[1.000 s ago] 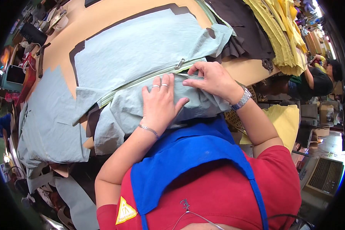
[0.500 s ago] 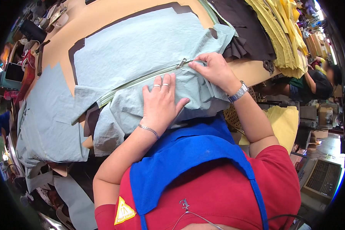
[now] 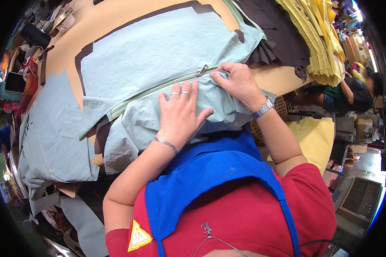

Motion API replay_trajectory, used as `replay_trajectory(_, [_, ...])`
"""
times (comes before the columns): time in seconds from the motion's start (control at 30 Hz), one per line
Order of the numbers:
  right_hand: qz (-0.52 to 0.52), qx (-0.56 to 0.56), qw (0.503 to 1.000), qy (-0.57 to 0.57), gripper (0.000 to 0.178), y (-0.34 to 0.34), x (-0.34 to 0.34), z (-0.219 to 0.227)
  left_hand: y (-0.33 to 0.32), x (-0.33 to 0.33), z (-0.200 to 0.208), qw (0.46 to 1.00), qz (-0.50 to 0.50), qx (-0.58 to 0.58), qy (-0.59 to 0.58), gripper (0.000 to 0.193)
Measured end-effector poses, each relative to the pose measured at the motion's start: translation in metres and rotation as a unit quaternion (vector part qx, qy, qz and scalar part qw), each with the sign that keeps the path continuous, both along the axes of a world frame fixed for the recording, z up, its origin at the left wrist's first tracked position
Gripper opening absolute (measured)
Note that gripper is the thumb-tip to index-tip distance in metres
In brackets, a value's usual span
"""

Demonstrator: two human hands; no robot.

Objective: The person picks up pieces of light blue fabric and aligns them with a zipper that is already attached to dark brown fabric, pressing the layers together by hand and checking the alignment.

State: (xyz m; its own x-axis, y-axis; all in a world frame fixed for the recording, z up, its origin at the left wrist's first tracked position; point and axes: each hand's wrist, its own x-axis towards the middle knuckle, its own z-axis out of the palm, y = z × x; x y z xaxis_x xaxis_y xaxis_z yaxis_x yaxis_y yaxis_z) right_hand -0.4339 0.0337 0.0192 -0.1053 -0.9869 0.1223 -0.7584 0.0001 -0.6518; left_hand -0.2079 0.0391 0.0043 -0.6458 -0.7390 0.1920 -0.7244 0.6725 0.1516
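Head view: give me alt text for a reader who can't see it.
A person's right hand pinches pale blue cloth beside a zipper pull, and the left hand rests flat on the cloth. Brown cloth and yellow cloth lie beyond, to the right.

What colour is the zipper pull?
The zipper pull looks silver-grey; it shows best in the head view.

Lighting bright o'all; pale blue-grey cloth panel [image 3: 154, 51] is lightest, a bit washed out on its far half. Its folds nr the bright-blue fabric apron [image 3: 218, 165] sit in shadow. Glare off the shiny pale-grey floor [image 3: 370, 162], far R. Ctr sharp; bkgd soft, esp. nr rim. Fisheye bends edges; corners black.
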Motion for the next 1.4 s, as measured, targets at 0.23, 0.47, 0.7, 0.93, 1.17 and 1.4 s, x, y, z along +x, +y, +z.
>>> replay_trajectory(0.23, [-0.012,-0.003,1.0,0.001,0.029,0.0,0.001,-0.002,-0.005,-0.005,0.004,1.0,-0.004,0.003,-0.002,0.084])
replay_trajectory(0.47, [-0.012,-0.01,1.0,0.017,0.028,0.001,0.003,-0.001,-0.008,-0.026,-0.012,0.997,-0.052,-0.033,0.049,0.087])
replay_trajectory(0.7, [0.009,0.014,1.0,-0.026,0.026,0.01,-0.019,0.017,-0.009,-0.032,-0.006,0.999,-0.043,-0.013,0.026,0.091])
replay_trajectory(0.93, [0.008,0.048,0.999,0.018,0.025,0.003,-0.03,0.021,-0.01,-0.032,-0.005,0.999,-0.045,-0.007,0.021,0.091])
replay_trajectory(1.17, [-0.009,0.041,0.999,0.033,0.025,-0.002,-0.031,0.01,-0.011,-0.033,-0.004,0.998,-0.051,-0.008,0.027,0.091])
replay_trajectory(1.4, [-0.013,0.045,0.998,0.033,0.026,-0.002,-0.03,0.008,-0.013,-0.034,-0.004,0.998,-0.052,-0.01,0.016,0.094])
